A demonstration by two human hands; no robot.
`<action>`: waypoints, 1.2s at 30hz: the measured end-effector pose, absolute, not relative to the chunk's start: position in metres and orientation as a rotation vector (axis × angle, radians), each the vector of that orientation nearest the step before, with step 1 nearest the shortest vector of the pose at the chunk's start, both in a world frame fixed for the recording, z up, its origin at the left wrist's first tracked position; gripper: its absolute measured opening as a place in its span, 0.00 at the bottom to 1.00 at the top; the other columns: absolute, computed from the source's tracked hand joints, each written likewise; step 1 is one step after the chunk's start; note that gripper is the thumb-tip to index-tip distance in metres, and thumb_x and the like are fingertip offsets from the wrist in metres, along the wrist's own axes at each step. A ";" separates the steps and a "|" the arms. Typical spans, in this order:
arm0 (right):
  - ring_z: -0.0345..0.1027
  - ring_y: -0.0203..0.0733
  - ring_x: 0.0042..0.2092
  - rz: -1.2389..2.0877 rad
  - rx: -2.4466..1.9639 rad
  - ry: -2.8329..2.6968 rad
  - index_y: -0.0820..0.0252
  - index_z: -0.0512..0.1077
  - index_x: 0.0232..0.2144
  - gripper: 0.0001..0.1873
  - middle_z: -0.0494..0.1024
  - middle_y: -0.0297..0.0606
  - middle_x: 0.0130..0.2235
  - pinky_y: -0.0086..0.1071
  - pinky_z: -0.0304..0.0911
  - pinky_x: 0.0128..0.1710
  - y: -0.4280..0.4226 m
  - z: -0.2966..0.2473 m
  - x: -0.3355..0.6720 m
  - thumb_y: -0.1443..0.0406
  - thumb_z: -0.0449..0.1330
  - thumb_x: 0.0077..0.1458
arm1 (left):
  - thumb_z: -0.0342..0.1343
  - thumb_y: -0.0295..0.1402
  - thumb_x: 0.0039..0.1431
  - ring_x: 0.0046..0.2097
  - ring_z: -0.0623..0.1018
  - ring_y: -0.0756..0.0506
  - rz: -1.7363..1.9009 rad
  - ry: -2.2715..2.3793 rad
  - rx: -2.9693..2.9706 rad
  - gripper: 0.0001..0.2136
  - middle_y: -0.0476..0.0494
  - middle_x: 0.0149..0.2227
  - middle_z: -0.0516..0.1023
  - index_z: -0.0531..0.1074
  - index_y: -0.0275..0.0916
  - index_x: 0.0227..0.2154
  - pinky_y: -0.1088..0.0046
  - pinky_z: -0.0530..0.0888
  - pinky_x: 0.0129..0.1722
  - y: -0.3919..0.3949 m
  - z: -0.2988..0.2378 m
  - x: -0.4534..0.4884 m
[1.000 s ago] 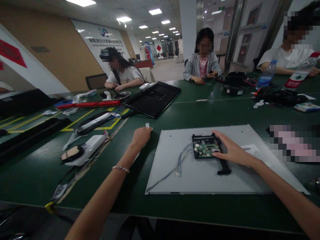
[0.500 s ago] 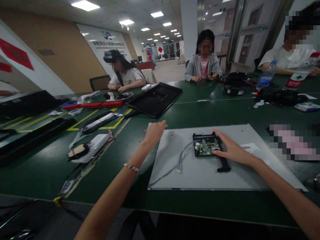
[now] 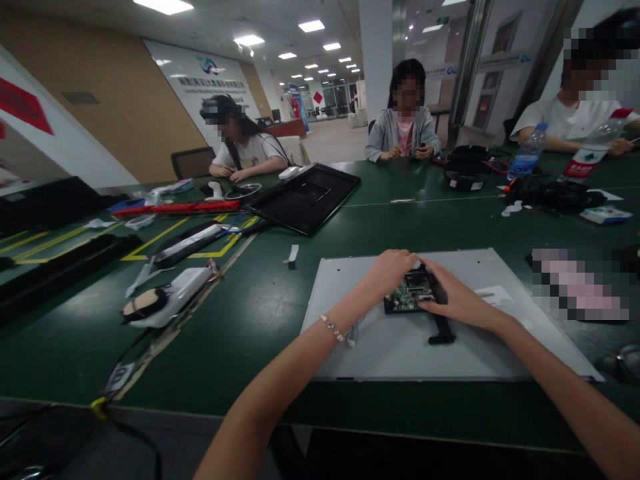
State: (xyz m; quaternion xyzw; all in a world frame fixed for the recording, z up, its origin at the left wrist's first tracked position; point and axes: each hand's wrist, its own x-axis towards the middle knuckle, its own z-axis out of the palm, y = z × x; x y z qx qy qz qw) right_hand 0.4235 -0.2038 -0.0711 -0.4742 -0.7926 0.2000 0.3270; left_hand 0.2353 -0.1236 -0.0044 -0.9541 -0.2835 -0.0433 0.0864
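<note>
On a flat pale metal panel [image 3: 370, 363] lies a black plastic bracket [image 3: 442, 332] with a green circuit board [image 3: 407, 298] in it. My right hand [image 3: 457, 297] grips the bracket's right side, thumb by the board and fingers at the far edge. My left hand [image 3: 393, 272] is closed over the far left part of the bracket, fingertips bent down near my right fingers. What those left fingertips hold, if anything, is hidden. My left wrist and forearm cover most of the cable at the board's left.
A white paper strip [image 3: 293, 253] lies left of the panel. Farther off is a black monitor casing [image 3: 310, 200]. A white device with a strap [image 3: 175, 297] lies at the left, bottles [image 3: 529, 152] stand at the right. Several people sit around the green table [image 3: 260, 300].
My left hand has moved right, from beside the white strip to the far edge of the bracket. The strip stays on the table. My right hand remains on the bracket.
</note>
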 end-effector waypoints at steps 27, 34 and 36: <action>0.50 0.59 0.67 0.545 -1.291 -2.053 0.49 0.41 0.69 0.50 0.53 0.46 0.68 0.55 0.50 0.64 -0.205 -0.071 0.424 0.51 0.63 0.53 | 0.54 0.21 0.54 0.43 0.80 0.45 -0.590 -1.357 -3.174 0.24 0.43 0.41 0.81 0.68 0.38 0.55 0.71 0.73 0.45 -0.120 -0.025 0.239; 0.48 0.59 0.67 0.568 -1.298 -2.065 0.49 0.40 0.69 0.49 0.51 0.47 0.69 0.57 0.49 0.64 -0.207 -0.069 0.424 0.50 0.62 0.54 | 0.56 0.20 0.52 0.48 0.79 0.46 -0.947 -1.364 -3.359 0.25 0.40 0.46 0.80 0.66 0.36 0.55 0.68 0.73 0.51 -0.117 -0.019 0.222; 0.47 0.59 0.68 0.573 -1.301 -2.056 0.49 0.41 0.69 0.48 0.51 0.46 0.69 0.58 0.48 0.64 -0.208 -0.069 0.425 0.49 0.61 0.55 | 0.56 0.21 0.53 0.48 0.79 0.46 -0.995 -1.347 -3.337 0.24 0.40 0.46 0.80 0.66 0.37 0.55 0.66 0.73 0.51 -0.114 -0.014 0.211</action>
